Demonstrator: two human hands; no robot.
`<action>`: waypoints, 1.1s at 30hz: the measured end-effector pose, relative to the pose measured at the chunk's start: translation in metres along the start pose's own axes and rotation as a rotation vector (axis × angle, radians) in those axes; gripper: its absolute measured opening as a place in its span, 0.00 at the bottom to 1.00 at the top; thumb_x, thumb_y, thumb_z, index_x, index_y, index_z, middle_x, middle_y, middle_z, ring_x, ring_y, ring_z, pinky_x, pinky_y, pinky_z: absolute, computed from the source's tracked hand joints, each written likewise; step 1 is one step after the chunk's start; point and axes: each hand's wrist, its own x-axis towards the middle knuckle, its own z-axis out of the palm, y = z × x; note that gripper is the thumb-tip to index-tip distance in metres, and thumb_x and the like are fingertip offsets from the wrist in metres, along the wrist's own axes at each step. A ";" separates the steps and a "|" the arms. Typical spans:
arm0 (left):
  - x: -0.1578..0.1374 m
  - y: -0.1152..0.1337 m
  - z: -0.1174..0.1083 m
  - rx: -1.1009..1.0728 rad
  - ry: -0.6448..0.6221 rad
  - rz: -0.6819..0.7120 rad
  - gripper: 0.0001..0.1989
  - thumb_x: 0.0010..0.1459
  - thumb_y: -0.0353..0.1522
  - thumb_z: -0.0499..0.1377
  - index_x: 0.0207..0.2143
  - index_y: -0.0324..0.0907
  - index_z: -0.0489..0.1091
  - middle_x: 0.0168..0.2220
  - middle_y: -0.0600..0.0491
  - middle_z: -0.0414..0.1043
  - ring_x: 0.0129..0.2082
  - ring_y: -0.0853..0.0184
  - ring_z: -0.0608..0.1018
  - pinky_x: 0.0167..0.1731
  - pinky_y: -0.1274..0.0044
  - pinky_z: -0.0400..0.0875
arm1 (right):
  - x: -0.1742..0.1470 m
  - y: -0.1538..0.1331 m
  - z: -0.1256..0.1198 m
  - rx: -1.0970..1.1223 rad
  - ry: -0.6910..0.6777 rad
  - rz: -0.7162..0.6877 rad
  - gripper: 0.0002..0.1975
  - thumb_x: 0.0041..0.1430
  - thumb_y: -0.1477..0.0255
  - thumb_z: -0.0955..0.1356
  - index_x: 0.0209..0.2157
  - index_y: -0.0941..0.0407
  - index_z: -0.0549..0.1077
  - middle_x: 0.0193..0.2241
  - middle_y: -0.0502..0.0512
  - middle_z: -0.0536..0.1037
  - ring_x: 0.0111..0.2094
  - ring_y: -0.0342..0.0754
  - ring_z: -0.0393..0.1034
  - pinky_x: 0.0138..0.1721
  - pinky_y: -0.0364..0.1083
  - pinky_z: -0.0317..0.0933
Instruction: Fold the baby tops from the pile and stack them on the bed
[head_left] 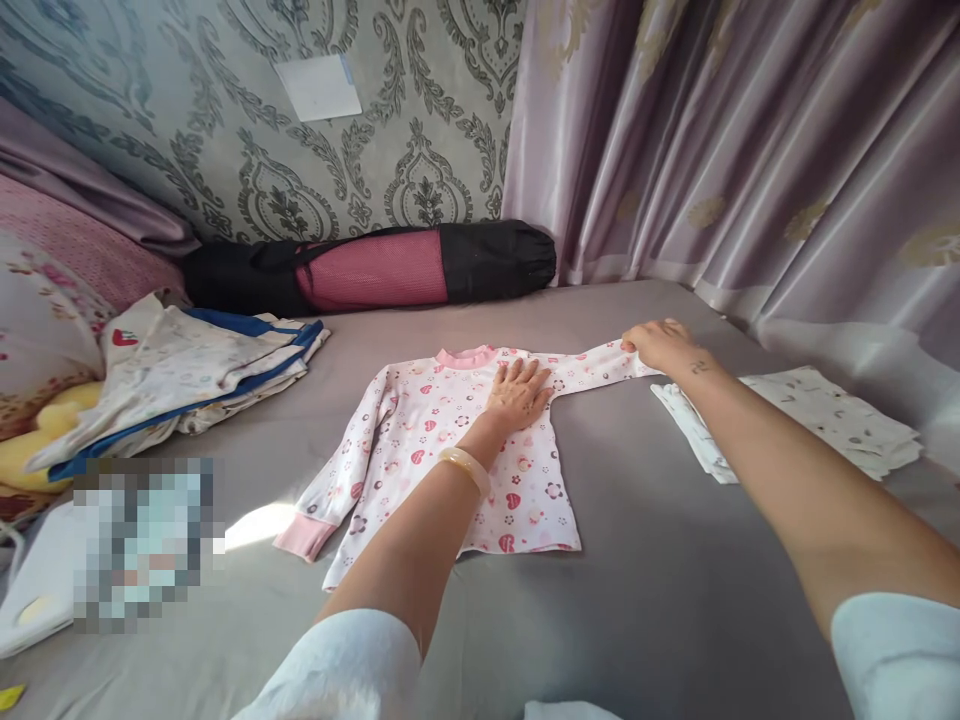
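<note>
A child's long-sleeved shirt (442, 440), white with pink hearts and flowers, lies spread flat on the grey bed sheet (645, 600). Its pink collar points toward the wall. My left hand (517, 395) rests flat on the upper chest near the shoulder, fingers spread. Out to the right, my right hand (660, 345) grips the end of the extended sleeve, hiding that cuff. The other sleeve angles down to the left, its pink cuff showing. My left forearm covers part of the shirt's lower front.
Folded white patterned clothes (832, 420) lie beneath and beside my right forearm. At left are stacked clothes with blue trim (225, 370) and a pixelated patch over a white object. A black and pink rolled bag (375, 268) lies along the wall; curtains (712, 130) hang at right.
</note>
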 end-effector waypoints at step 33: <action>0.000 0.006 -0.004 -0.042 0.083 -0.091 0.34 0.66 0.50 0.45 0.62 0.33 0.58 0.67 0.38 0.54 0.68 0.55 0.56 0.67 0.64 0.45 | 0.033 -0.094 0.023 0.339 0.209 -0.221 0.17 0.67 0.71 0.60 0.51 0.52 0.76 0.51 0.59 0.76 0.52 0.52 0.67 0.52 0.47 0.56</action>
